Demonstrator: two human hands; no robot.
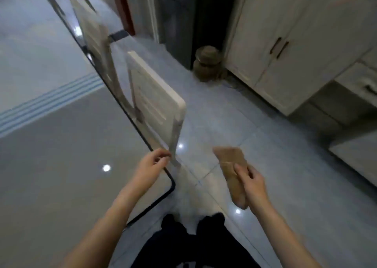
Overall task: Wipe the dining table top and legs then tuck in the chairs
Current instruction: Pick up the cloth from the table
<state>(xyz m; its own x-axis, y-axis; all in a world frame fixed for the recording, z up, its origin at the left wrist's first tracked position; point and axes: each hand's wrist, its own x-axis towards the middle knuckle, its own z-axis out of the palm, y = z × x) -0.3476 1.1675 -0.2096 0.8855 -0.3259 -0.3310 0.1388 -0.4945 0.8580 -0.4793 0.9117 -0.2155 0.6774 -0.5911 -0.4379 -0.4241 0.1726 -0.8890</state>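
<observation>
Beside the near rounded corner of the desk (pixel 61 165), the person is standing with both bare arms reaching forward. The right hand (pixel 253 184) is holding a brown cloth (pixel 230 165) out over the tiled floor (pixel 255 114), well clear of the desk edge. Its fingers (pixel 240 171) are curling round the cloth and pinching it near its middle. The cloth is lying folded into a long strip, its long axis running from near to far. Its far end is pointing up and slightly left, toward the white chair (pixel 157 96).

The left hand (pixel 151 163) is sitting at the black desk rim, just beside the chair's rear leg. Its fingers are curling inward, but the blur is making it unclear whether they are pinching the leg, the rim or nothing. That chair is standing against the desk's long side, its backrest rising above the top. A second chair (pixel 91 31) is standing farther along the same edge.
</observation>
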